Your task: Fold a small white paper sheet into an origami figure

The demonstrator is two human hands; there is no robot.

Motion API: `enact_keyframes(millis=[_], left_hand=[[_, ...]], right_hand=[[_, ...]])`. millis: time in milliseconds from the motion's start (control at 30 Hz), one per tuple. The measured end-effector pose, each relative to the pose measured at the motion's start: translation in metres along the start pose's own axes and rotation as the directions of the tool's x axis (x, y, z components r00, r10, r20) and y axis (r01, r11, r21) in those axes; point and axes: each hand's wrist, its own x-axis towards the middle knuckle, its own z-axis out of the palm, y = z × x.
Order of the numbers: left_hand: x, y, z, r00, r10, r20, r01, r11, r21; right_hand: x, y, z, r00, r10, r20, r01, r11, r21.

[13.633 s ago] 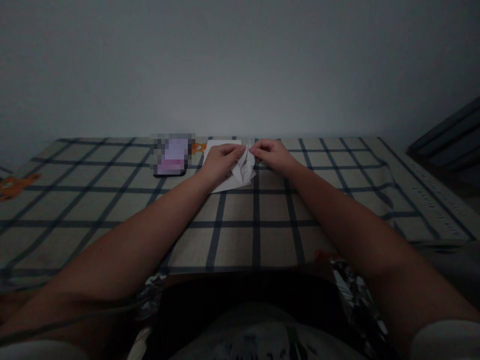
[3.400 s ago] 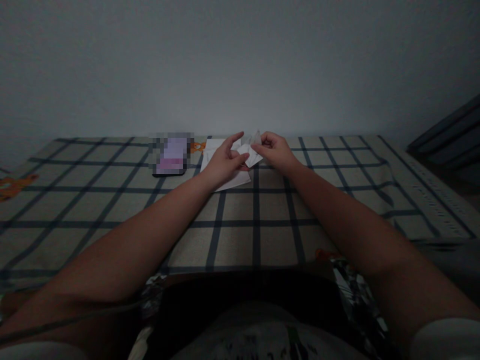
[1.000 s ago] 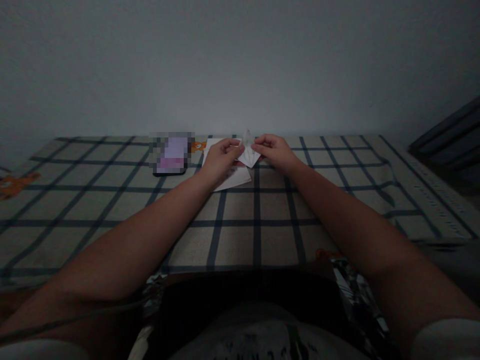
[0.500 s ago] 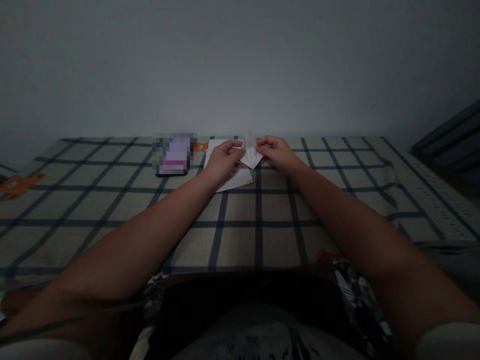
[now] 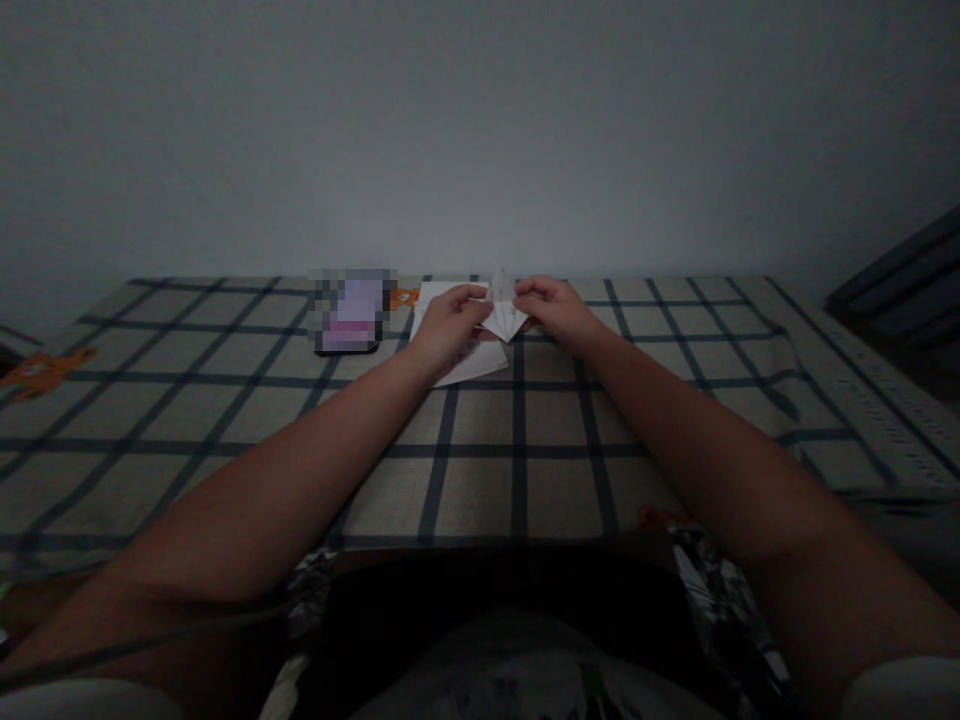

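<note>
A small piece of folded white paper point(image 5: 507, 318) with pointed ends and creases is held up between my two hands, near the far side of the table. My left hand point(image 5: 452, 322) pinches its left edge with thumb and fingers. On the other side my right hand point(image 5: 553, 308) grips the right edge the same way. White sheets of paper point(image 5: 469, 368) lie flat on the cloth beneath my left hand, which covers part of them. The dim light hides the finer folds.
A checked tablecloth point(image 5: 480, 490) with dark lines covers the table, which meets a plain wall point(image 5: 480, 140) at the back. Left of the papers lies a phone point(image 5: 351, 312) with a lit, blurred screen. Orange bear prints point(image 5: 46, 372) decorate the cloth.
Both hands keep their grip on the folded paper, with hardly any movement. The whole view has shifted very slightly, so everything sits a little lower.
</note>
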Motion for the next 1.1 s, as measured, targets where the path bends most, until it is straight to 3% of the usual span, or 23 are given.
enact_keyframes(millis=[1100], left_hand=[[0.0028, -0.0033, -0.0018, 0.996, 0.072, -0.052, -0.07, 0.997, 0.044]], right_hand=[[-0.0018, -0.0047, 0.0027, 1.0, -0.002, 0.002, 0.002, 1.0, -0.015]])
